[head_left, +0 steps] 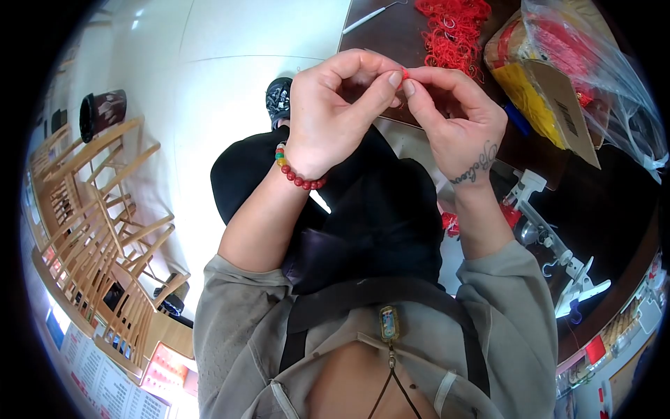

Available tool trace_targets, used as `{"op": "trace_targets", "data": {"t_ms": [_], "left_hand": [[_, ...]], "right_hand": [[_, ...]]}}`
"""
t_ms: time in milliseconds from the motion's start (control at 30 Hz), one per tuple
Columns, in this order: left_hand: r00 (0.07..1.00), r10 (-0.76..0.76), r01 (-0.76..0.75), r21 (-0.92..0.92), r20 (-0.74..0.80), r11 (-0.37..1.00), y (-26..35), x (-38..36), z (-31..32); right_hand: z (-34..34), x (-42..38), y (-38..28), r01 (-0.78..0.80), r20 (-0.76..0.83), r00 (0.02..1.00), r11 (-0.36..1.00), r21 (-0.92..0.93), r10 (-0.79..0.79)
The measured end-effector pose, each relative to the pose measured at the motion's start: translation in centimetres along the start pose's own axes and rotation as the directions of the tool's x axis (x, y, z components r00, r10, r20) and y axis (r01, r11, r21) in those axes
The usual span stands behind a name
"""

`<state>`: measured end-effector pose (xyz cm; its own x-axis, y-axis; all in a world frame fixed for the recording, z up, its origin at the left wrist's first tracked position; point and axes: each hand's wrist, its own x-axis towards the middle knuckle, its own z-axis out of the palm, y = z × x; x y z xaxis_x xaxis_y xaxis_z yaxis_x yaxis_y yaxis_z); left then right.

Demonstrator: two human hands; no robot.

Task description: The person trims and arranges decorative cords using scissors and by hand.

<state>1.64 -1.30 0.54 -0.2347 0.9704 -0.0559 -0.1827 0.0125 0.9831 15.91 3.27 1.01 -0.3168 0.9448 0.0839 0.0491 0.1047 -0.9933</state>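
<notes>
A small bit of red cord (405, 73) is pinched between my two hands above the table's near corner; most of it is hidden by the fingertips. My left hand (324, 105), with a beaded bracelet (301, 180) at the wrist, is closed with thumb and forefinger on the cord. From the other side my right hand (457, 115) pinches the same piece, its thumb and forefinger almost touching those of the left. Just beyond the right hand lies a tangled heap of red cords (453, 35). A white-handled tool with a thin bent tip (366, 19) rests on the table beyond the left hand.
On the dark table (380, 42) a clear plastic bag (621, 84) and an opened cardboard carton (569, 115) stand at right. A blue object (518, 119) lies beside the right hand. A white metal clamp-like device (551, 241) is nearer my right arm. Wooden chairs (105, 195) stand left.
</notes>
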Motion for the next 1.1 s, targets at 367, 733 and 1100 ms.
{"op": "trace_targets", "data": {"t_ms": [367,733,1100], "left_hand": [[0.998,-0.007,0.005,0.03,0.055,1.0,0.4,-0.1,-0.3],[0.999,-0.019,0.011,0.146,0.047,0.989,0.9,-0.2,-0.4],[0.995,-0.087,0.087,0.007,0.042,0.996,0.7,0.1,-0.7]], "right_hand": [[-0.2,0.3,-0.1,-0.238,0.084,0.971,0.914,0.327,0.222],[-0.1,0.3,0.6,-0.361,0.187,0.932,0.77,0.526,0.31],[-0.1,0.4,0.3,-0.241,0.115,0.971,0.865,0.441,0.212]]}}
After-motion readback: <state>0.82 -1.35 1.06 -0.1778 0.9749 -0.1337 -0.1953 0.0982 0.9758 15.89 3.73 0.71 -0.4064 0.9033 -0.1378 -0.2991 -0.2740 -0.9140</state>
